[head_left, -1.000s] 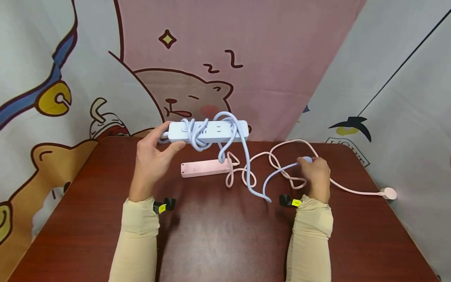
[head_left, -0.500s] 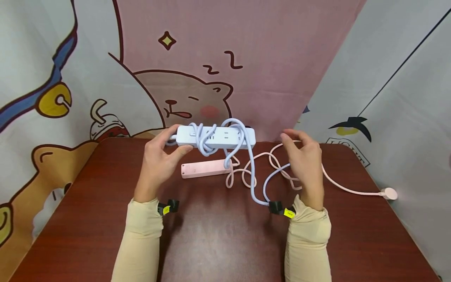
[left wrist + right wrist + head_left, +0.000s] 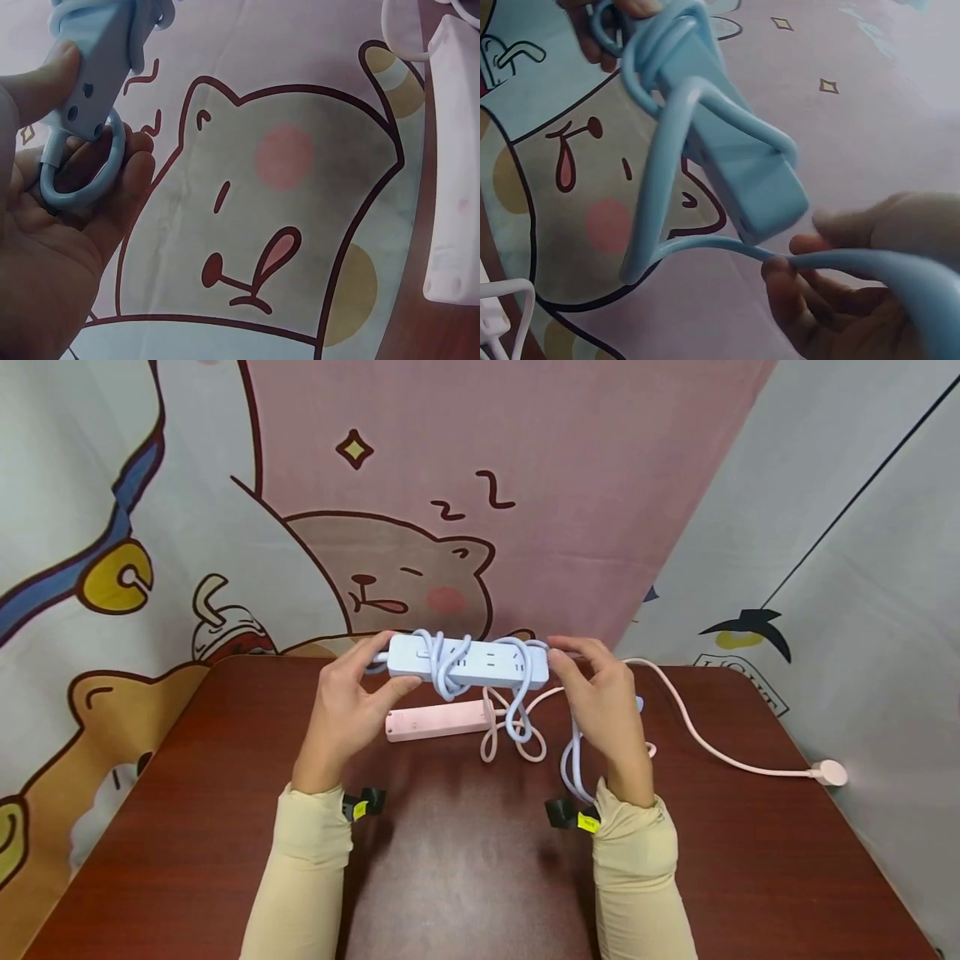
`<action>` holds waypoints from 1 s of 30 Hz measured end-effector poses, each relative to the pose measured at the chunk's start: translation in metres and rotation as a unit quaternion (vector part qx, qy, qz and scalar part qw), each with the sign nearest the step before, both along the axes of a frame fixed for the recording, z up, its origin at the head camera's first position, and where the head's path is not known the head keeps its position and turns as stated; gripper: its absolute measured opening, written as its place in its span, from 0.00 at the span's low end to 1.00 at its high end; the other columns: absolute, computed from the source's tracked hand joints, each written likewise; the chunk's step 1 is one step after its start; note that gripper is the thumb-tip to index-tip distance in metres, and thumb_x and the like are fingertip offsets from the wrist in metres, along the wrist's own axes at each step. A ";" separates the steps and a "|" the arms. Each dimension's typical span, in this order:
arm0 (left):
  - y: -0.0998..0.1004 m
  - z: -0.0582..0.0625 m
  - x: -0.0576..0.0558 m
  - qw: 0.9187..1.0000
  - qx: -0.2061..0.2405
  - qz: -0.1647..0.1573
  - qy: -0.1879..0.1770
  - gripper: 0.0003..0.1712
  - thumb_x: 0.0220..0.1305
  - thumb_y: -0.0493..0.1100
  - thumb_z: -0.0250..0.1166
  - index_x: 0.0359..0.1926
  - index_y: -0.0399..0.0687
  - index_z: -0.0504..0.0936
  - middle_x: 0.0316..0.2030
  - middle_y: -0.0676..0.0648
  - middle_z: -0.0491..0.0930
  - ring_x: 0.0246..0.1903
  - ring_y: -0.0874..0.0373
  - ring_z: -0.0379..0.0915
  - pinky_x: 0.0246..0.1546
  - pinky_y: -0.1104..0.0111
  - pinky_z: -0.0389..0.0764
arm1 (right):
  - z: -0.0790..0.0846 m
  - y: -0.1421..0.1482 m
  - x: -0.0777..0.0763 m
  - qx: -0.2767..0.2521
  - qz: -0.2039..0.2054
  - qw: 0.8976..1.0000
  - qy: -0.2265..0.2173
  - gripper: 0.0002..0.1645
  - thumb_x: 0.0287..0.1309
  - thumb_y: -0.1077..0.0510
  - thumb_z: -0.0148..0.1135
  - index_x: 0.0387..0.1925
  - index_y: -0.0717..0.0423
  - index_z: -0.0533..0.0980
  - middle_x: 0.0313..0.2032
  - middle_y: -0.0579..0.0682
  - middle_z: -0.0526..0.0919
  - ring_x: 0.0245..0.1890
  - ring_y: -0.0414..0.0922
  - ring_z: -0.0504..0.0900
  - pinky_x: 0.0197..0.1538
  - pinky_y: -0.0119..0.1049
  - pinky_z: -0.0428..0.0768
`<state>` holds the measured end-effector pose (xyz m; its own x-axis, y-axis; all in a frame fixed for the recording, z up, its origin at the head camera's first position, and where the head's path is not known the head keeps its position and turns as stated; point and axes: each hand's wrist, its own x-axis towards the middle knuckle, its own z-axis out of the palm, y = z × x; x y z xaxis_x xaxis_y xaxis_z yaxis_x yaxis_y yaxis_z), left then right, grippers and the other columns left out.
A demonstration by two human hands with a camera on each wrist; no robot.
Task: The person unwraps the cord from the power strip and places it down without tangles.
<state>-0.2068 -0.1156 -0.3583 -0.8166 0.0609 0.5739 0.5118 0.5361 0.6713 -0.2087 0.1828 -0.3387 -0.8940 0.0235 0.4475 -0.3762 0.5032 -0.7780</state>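
A light blue power strip (image 3: 480,662), its cord (image 3: 442,664) wound around it in loops, is held up above the table. My left hand (image 3: 348,702) grips its left end, thumb on the near face and fingers behind. In the left wrist view, a bend of cord (image 3: 82,199) leaves that end and lies against the fingers. My right hand (image 3: 603,702) is at the other end, its fingers curled around the cord (image 3: 705,244), as the right wrist view shows. Below that hand the cord hangs in a loop; the blue plug (image 3: 639,702) shows partly behind the hand.
A pink power strip (image 3: 438,720) lies on the dark red-brown table (image 3: 450,860) behind the blue one. Its pink cord (image 3: 697,735) trails right in loose loops to a round pink plug (image 3: 830,772). A printed cloth (image 3: 525,468) hangs behind the table.
My right hand has let go of the plug, moved left to the strip's right end and taken the cord. My left hand has shifted slightly right and down with the power strip.
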 end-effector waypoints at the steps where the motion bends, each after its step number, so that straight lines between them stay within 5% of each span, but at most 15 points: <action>1: 0.000 0.000 0.000 1.000 0.001 0.001 0.000 0.35 0.56 0.43 0.78 0.65 0.41 0.78 0.55 0.43 0.84 0.50 0.52 0.81 0.53 0.61 0.79 | 0.000 0.001 0.000 -0.013 0.003 1.000 -0.004 0.15 0.69 0.60 0.63 0.54 0.60 0.83 0.47 0.58 0.86 0.39 0.35 0.84 0.40 0.18 0.75; 5: -0.002 -0.002 -0.001 1.000 0.000 0.007 0.002 0.35 0.55 0.42 0.79 0.64 0.42 0.79 0.54 0.43 0.85 0.50 0.53 0.81 0.52 0.67 0.78 | 0.001 0.003 -0.002 -0.066 0.016 0.998 -0.021 0.17 0.67 0.66 0.63 0.55 0.64 0.81 0.45 0.63 0.88 0.32 0.29 0.83 0.38 0.18 0.78; 10: -0.004 -0.004 -0.002 1.000 0.004 0.003 0.004 0.34 0.55 0.41 0.79 0.63 0.41 0.79 0.54 0.43 0.85 0.49 0.53 0.81 0.52 0.77 0.75 | 0.002 0.002 -0.001 -0.084 0.018 0.995 -0.046 0.22 0.65 0.64 0.65 0.60 0.62 0.80 0.51 0.61 0.87 0.37 0.29 0.81 0.41 0.17 0.77; 15: -0.007 -0.004 -0.002 1.000 0.025 -0.005 0.002 0.33 0.55 0.40 0.78 0.63 0.41 0.79 0.55 0.42 0.84 0.50 0.54 0.80 0.52 0.81 0.72 | 0.001 0.004 -0.002 -0.048 -0.002 0.998 -0.047 0.21 0.66 0.62 0.65 0.60 0.58 0.81 0.46 0.59 0.88 0.35 0.31 0.79 0.36 0.18 0.75; 22: -0.011 -0.003 -0.001 0.999 0.042 0.014 -0.014 0.33 0.57 0.39 0.77 0.64 0.41 0.79 0.55 0.41 0.84 0.50 0.54 0.78 0.52 0.82 0.71 | -0.004 0.007 -0.004 -0.025 -0.023 0.999 -0.038 0.16 0.70 0.60 0.61 0.56 0.57 0.82 0.33 0.58 0.84 0.16 0.32 0.73 0.22 0.24 0.73; 30: -0.015 -0.003 -0.002 0.997 0.062 0.018 -0.030 0.32 0.59 0.39 0.76 0.65 0.41 0.78 0.55 0.40 0.84 0.49 0.54 0.77 0.52 0.81 0.71 | -0.009 0.006 -0.007 0.077 -0.049 0.996 -0.003 0.11 0.67 0.53 0.66 0.47 0.52 0.85 0.23 0.50 0.81 0.16 0.35 0.64 0.22 0.31 0.64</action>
